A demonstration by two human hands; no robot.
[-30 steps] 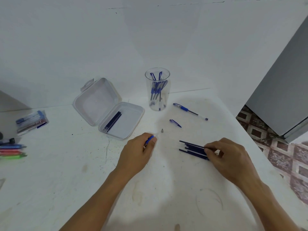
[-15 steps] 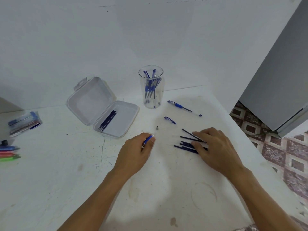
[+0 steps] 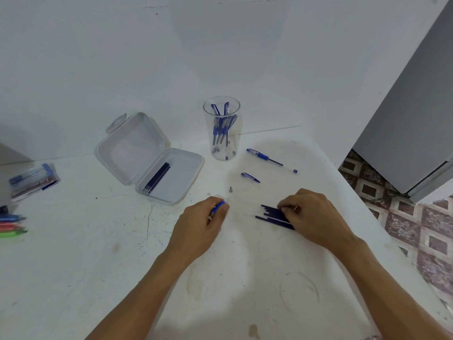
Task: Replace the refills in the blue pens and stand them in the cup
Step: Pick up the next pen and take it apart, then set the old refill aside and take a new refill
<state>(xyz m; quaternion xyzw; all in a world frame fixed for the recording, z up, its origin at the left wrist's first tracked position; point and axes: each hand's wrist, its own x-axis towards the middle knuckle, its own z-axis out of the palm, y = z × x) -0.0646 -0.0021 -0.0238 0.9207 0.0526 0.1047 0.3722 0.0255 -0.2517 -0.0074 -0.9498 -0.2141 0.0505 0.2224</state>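
Observation:
My left hand [image 3: 201, 224] grips a blue pen barrel [image 3: 218, 207], its open end pointing up and right. My right hand [image 3: 311, 214] rests on a pile of dark blue refills [image 3: 272, 214] on the white table, fingertips pinching at them. A small metal pen tip [image 3: 230, 189] and a blue cap [image 3: 250, 177] lie just beyond my hands. A whole blue pen [image 3: 269, 160] lies to the right of the clear cup [image 3: 221, 128], which holds several blue pens upright.
An open clear plastic case [image 3: 179, 190] with a few dark refills [image 3: 158, 176] sits left of the cup. Packaged pens [image 3: 33, 180] and coloured markers [image 3: 12, 225] lie at the far left. The table edge [image 3: 348, 190] drops to tiled floor on the right.
My right hand shifted over the refill pile, spreading and then gathering the refills, fingers now curled on them. My left hand stayed put with the barrel.

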